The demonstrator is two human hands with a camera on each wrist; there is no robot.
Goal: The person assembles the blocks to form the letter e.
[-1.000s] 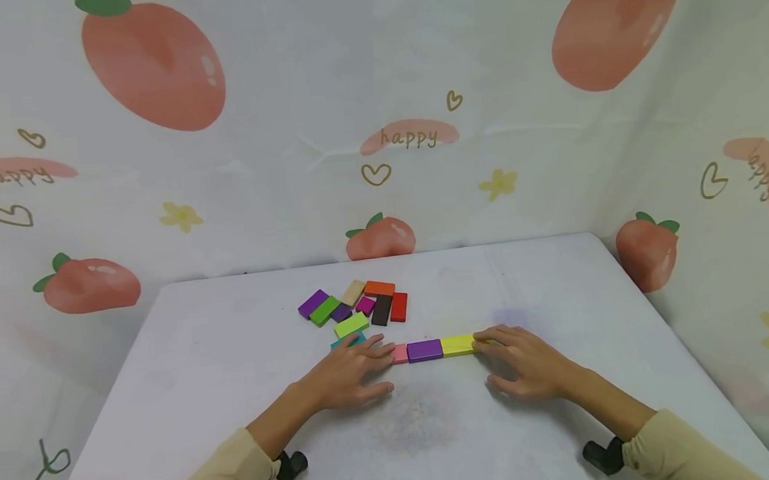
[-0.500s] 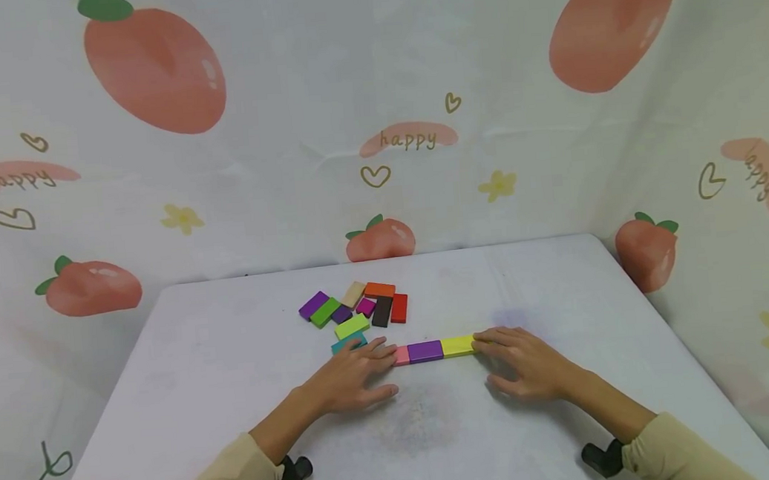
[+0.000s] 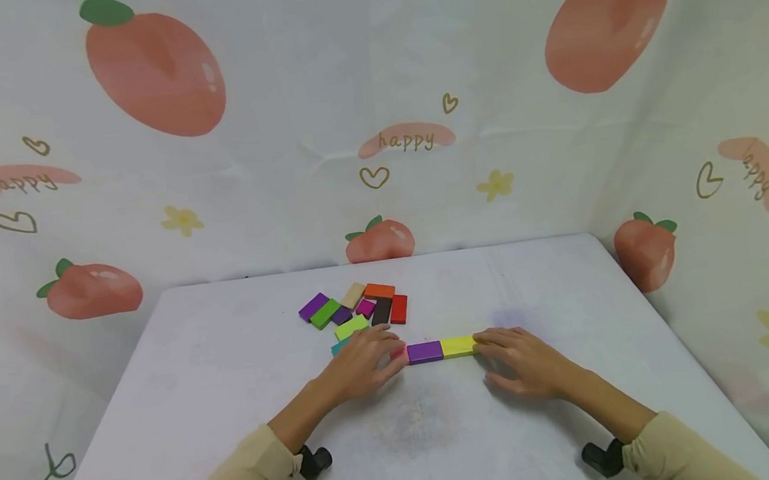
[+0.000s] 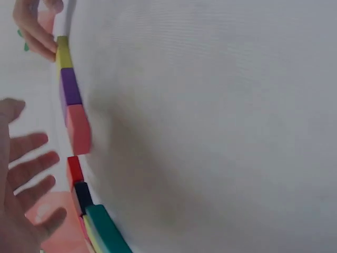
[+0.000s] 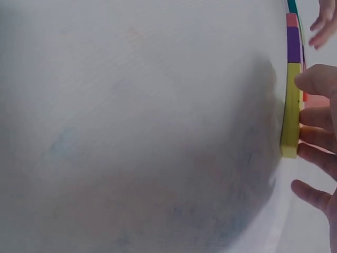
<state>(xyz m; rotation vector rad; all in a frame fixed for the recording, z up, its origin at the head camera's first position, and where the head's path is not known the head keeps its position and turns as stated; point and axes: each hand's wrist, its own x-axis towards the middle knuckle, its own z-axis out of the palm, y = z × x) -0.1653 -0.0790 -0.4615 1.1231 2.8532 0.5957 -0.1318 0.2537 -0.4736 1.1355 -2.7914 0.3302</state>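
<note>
Three flat blocks lie end to end in a row on the white table (image 3: 433,460): a pink block (image 4: 79,129), a purple block (image 3: 424,352) and a yellow block (image 3: 457,346). My left hand (image 3: 361,364) hovers over the pink end, hiding most of that block in the head view. In the left wrist view its fingers are spread and stand apart from the blocks. At the other end, my right hand (image 3: 527,364) rests its fingertips on the yellow block, covering its right end in the head view. The fingers of that hand are extended, not curled round it.
Behind my left hand lies a loose cluster of several coloured blocks, among them a teal block (image 4: 108,229), a lime block (image 3: 352,327), a red block (image 3: 399,309) and an orange block (image 3: 380,290). A fruit-printed cloth (image 3: 273,173) hangs behind the table.
My left hand has come off the left end of the row, lifting and shifting slightly right over the pink block. My right hand has stayed on the yellow block.
</note>
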